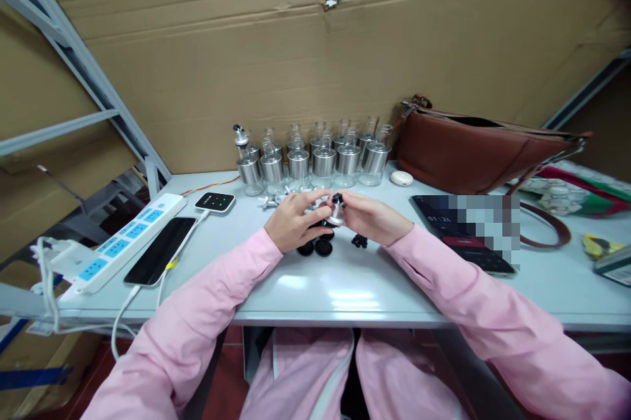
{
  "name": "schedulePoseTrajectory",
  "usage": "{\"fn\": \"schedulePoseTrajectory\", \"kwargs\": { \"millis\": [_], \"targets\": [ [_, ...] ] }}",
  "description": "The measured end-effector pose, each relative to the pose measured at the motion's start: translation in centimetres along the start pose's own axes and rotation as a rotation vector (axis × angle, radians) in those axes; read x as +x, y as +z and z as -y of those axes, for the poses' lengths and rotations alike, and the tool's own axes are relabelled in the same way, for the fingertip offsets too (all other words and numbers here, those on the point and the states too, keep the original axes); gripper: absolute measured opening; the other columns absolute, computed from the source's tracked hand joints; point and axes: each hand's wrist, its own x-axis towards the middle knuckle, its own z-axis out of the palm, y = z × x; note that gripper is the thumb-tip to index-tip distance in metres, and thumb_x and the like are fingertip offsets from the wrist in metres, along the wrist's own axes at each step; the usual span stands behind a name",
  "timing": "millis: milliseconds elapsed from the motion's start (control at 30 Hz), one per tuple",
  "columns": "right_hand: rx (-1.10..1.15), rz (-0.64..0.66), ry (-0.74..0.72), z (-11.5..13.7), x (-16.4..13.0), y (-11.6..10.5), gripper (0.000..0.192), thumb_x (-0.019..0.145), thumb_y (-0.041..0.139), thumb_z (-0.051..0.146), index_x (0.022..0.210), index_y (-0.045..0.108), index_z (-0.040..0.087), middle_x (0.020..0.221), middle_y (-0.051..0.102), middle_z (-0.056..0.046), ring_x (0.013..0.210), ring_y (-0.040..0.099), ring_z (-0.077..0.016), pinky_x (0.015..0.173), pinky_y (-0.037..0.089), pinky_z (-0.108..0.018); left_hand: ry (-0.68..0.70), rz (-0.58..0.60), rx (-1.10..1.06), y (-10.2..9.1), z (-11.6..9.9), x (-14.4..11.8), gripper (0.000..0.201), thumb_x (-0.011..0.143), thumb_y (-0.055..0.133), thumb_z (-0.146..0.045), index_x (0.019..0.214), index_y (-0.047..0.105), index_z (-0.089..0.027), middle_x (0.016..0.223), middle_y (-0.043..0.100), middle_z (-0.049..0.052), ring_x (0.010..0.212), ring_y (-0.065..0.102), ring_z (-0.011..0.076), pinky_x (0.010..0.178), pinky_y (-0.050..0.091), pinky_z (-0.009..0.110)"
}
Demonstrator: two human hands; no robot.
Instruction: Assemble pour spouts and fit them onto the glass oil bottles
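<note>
In front of me, my left hand [300,217] and my right hand [372,216] are both closed around a silver bottle pourer [338,212] with a black tip. Fingertips hide part of it. Just below my left hand lie several round black caps or rings [323,248]. Small black pieces [359,240] sit in a cluster under my right hand. Loose silver pourer parts [269,202] lie beyond my left hand, partly covered by it. Behind them stand two rows of glass bottles with metal sleeves [324,160]; the leftmost one carries a pourer [240,136].
A power strip [133,239], a black phone [160,250] and a small device [215,202] with cables occupy the left side. To the right are a white round case [401,178], a tablet [444,226] and a brown bag [458,150]. Cardboard [276,58] walls the back.
</note>
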Motion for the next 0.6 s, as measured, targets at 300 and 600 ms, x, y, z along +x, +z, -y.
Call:
{"fn": "schedulePoseTrajectory", "kwargs": {
  "millis": [300,600],
  "targets": [
    [0.068,-0.052,0.048,0.7,-0.2,0.4,0.023,0.079,0.056,0.039,0.073,0.055,0.017,0.090,0.057,-0.004,0.081,0.052,-0.0135,0.065,0.047,-0.026,-0.494,-0.244,-0.014,-0.1,3.4,-0.7,0.046,0.081,0.057,-0.039,0.119,0.038,-0.019,0.125,0.042,0.014,0.119,0.042,0.0267,0.095,0.038,0.043],
    [-0.009,-0.167,-0.125,0.9,-0.2,0.6,0.030,0.074,0.064,0.045,0.080,0.048,0.020,0.065,0.044,0.005,0.048,0.045,-0.0063,0.036,0.021,-0.014,-0.811,-0.058,-0.047,0.1,10.3,1.0,0.052,0.074,0.053,-0.008,0.123,0.038,-0.017,0.118,0.047,0.012,0.115,0.047,0.0245,0.101,0.036,0.041]
  ]
}}
